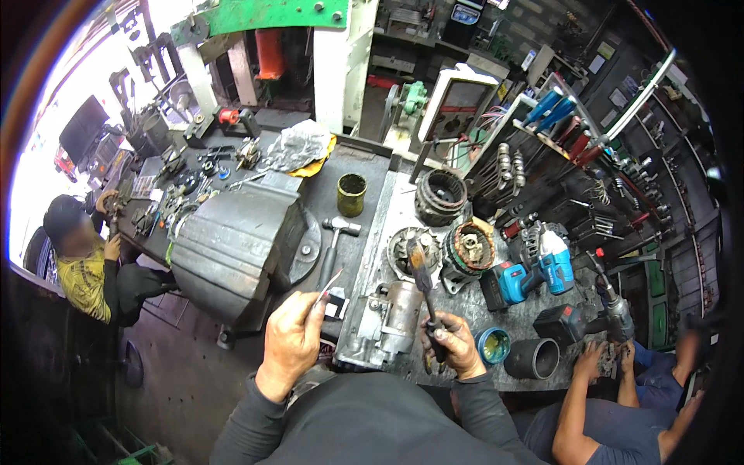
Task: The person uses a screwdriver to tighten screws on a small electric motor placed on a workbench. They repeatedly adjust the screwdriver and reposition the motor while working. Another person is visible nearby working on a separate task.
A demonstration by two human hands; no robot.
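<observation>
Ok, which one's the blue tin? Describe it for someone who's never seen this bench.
Find the metal-topped workbench and go to its near edge, where the right hand is. Just right of that hand stands a small, round, open tin. Its blue rim and yellowish contents set it apart from the larger, dark, hollow cylinder to its right.

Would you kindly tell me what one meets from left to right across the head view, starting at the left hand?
Left hand, cylindrical metal part, right hand, open blue tin, dark hollow cylinder, another person's hands.
</observation>
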